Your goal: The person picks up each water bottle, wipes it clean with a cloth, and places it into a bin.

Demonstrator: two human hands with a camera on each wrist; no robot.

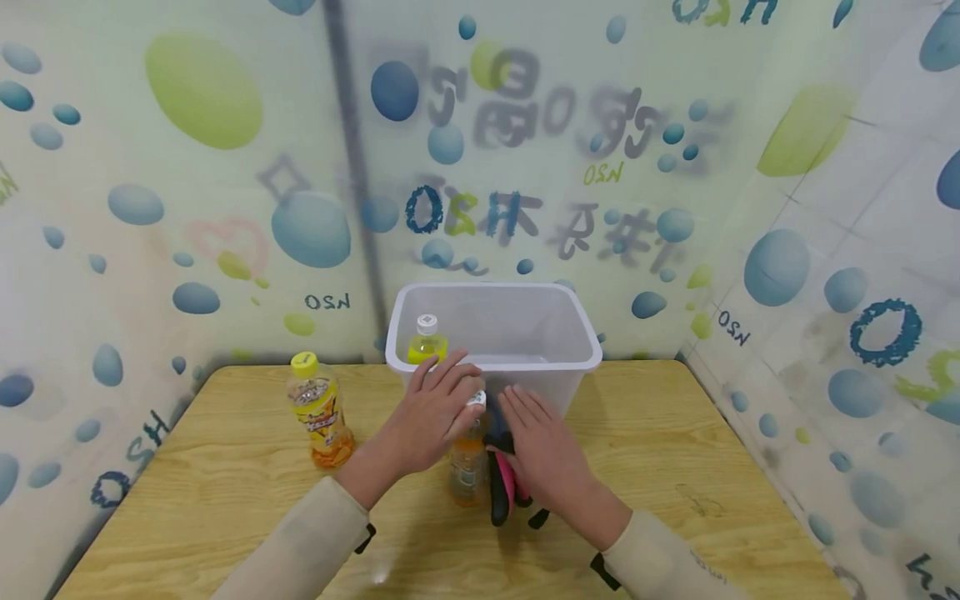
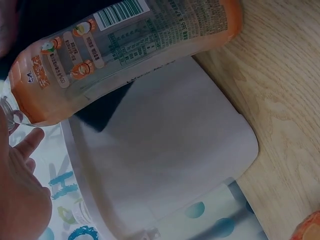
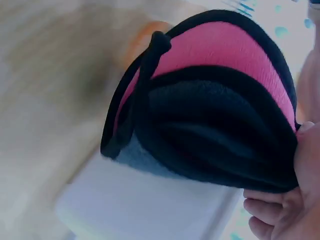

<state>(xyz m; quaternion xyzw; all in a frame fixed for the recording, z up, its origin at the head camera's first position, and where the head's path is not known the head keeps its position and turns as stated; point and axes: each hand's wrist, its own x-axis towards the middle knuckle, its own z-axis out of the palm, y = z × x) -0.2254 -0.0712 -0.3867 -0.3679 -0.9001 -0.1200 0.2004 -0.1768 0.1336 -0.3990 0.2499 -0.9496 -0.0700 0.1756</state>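
My left hand [image 1: 429, 418] grips a bottle [image 1: 467, 473] of orange drink by its neck, just below the white cap. The bottle hangs roughly upright in front of the bin, and its printed label shows in the left wrist view. Beside it, my right hand [image 1: 546, 450] pinches a pink and dark-blue padded fabric item [image 3: 210, 130] with black edging and a black cord, thumb on one side and fingers on the other. A whitish plastic bin [image 1: 555, 390] stands just beyond both hands. Inside its left end is a bottle [image 1: 427, 343] with yellow-green contents and a white cap.
A yellow-capped bottle [image 1: 322, 412] of orange drink stands on the wooden table [image 1: 225, 492], left of the bin. Behind and at both sides hang patterned curtains [image 1: 480, 150] with blue and green dots. The bin sits close to the table's back edge.
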